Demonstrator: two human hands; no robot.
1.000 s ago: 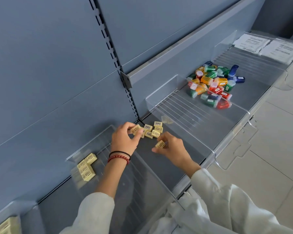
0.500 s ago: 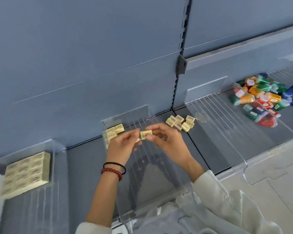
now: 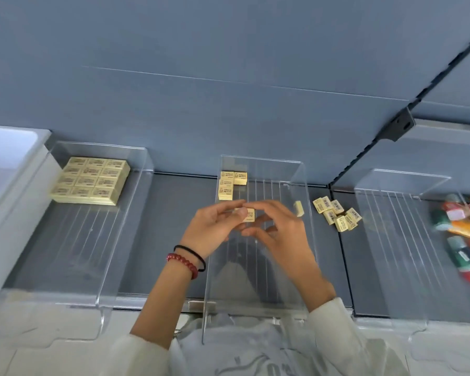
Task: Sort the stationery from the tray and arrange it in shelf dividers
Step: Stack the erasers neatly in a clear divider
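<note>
Eraser [image 3: 248, 216] is in the air over the middle divider [image 3: 272, 172], about mid-depth, left of centre. Left hand [image 3: 209, 232] grip: thumb and fingers pinch it. Right hand [image 3: 280, 237] grip is narrow too, fingertips on the same eraser.

Done:
- four erasers [image 3: 229, 183] flat in the middle divider's back-left corner
- left divider [image 3: 92, 240] holds a full block of erasers [image 3: 90, 180] at its back edge

Left:
- loose pile [image 3: 337, 215] of several on the bare shelf [image 3: 168, 207], between the middle and right divider [image 3: 391, 240]
- stray eraser [image 3: 298, 208] at the middle divider's right wall; cannot tell which side
- coloured items [image 3: 464, 229] heaped in the right divider

My read: early-to-mid, middle divider barely started.
</note>
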